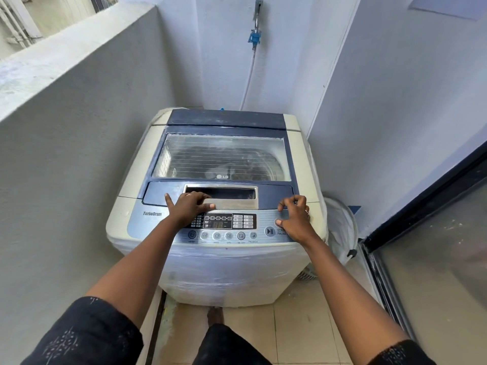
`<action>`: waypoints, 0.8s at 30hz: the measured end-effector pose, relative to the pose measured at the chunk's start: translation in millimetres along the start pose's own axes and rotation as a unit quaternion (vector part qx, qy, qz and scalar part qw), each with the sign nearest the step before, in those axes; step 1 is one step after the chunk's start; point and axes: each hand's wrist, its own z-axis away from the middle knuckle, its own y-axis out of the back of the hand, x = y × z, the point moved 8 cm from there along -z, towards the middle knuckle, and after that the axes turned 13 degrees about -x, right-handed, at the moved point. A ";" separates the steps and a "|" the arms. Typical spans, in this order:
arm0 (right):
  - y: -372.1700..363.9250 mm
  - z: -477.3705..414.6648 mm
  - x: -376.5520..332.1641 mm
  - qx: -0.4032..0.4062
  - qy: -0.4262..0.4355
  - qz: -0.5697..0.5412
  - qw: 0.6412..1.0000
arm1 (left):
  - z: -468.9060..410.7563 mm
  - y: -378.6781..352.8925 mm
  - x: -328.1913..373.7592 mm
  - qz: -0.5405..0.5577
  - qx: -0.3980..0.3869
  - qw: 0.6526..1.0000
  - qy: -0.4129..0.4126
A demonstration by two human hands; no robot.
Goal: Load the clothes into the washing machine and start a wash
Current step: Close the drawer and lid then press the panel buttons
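Note:
A white and blue top-loading washing machine (210, 270) stands in the corner with its glass lid (224, 156) down. Dark clothes show dimly through the glass. My left hand (188, 208) lies at the lid handle recess (232, 193), its fingers curled over the recess's left edge and the thumb flat on the silver plate. My right hand (295, 219) hovers over the right end of the control panel (226, 227). Its thumb presses a round button (278, 222) just right of the start/pause button (269, 231), and its bent fingertips touch the panel's top edge.
A white mesh laundry basket (341, 227) stands on the floor right of the machine. A tap with a blue fitting (254, 38) and a hose hang on the back wall. A low wall (79, 127) runs on the left, a glass door (432, 254) on the right.

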 end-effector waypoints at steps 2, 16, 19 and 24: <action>0.1 -0.5 2.3 -0.001 -0.010 0.018 1.000 | -0.3 0.0 -0.5 0.005 0.009 1.000 -0.004; -1.3 -17.8 0.7 -0.027 -0.144 0.111 0.983 | -2.7 -0.6 -2.8 0.015 0.021 1.000 -0.008; -2.5 -11.2 8.6 -0.011 -0.146 0.089 0.985 | -2.9 0.0 -2.6 0.010 0.032 0.999 -0.020; -6.8 19.3 14.9 0.135 -0.127 0.074 0.980 | -2.5 -1.7 -3.6 -0.012 0.054 0.998 -0.025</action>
